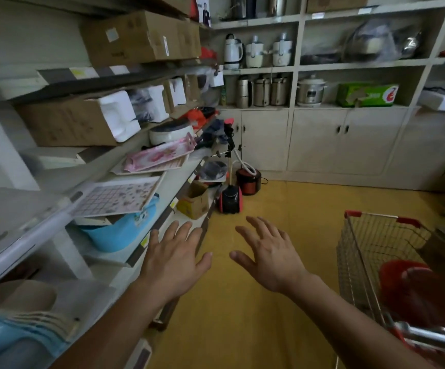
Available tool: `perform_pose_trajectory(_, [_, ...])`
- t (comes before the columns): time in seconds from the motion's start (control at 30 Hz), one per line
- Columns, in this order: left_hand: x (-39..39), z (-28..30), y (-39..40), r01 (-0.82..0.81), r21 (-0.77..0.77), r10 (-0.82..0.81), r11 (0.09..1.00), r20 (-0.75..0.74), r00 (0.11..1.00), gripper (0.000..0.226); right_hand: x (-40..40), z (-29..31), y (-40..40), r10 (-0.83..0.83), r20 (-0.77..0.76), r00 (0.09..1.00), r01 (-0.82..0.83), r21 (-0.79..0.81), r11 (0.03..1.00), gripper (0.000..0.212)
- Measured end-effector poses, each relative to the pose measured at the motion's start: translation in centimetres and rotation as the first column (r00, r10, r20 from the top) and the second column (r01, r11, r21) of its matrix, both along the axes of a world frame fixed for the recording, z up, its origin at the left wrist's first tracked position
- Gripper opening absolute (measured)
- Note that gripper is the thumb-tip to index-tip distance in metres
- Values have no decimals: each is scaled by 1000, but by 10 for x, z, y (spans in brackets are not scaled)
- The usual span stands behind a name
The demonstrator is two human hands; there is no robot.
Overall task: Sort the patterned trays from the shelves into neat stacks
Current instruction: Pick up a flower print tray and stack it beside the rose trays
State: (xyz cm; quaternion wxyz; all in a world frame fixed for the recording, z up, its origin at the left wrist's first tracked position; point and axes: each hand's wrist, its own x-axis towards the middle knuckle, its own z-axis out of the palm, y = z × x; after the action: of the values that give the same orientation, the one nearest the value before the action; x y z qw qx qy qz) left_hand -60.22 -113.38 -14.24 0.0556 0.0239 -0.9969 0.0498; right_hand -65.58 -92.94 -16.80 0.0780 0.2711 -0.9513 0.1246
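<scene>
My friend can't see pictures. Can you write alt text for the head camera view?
Two open, empty hands, left hand and right hand, reach toward shelves on the left holding a pink tray and a grid tray lying on a blue tub. A cart stands at right on a yellow floor.

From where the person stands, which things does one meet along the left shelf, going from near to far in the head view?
Blue tub → grid-patterned tray resting on top of it → pink tray lying on another tray → white cooker. Both hands, left hand and right hand, are open and hold nothing.
</scene>
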Motion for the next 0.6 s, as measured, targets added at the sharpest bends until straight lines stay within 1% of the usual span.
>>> perform_pose_trajectory(0.1, [-36,-1,9,-16,-5,16,1000,2,1000,92,-41,0,8,29,-3,1000,-29,10,1000,66])
perform_pose_trajectory(0.23, [-77,-8,9,-69,9,69,998,-5,998,84,-87,-7,9,59,13,998,-60,40,997,66])
perform_pose_trajectory(0.3, [-99,-10,4,-91,4,91,996,-8,996,85,-111,-10,3,77,26,997,-79,57,995,67])
perform_pose_trajectory(0.4, [-130,-20,-10,-113,19,113,993,1,994,89,-148,-16,-13,108,52,993,-112,76,991,66])
perform_pose_trajectory(0.47, [-155,-26,-25,-134,28,134,991,10,991,86,-175,-19,-28,131,53,990,-135,88,987,66])
perform_pose_trajectory(0.53, [-181,-30,-44,-164,38,164,986,2,986,83,-202,-20,-46,151,55,987,-156,103,982,66])
perform_pose_trajectory(0.6, [-210,-33,-65,-199,46,200,979,-19,980,86,-234,-19,-67,180,39,983,-184,116,976,66])
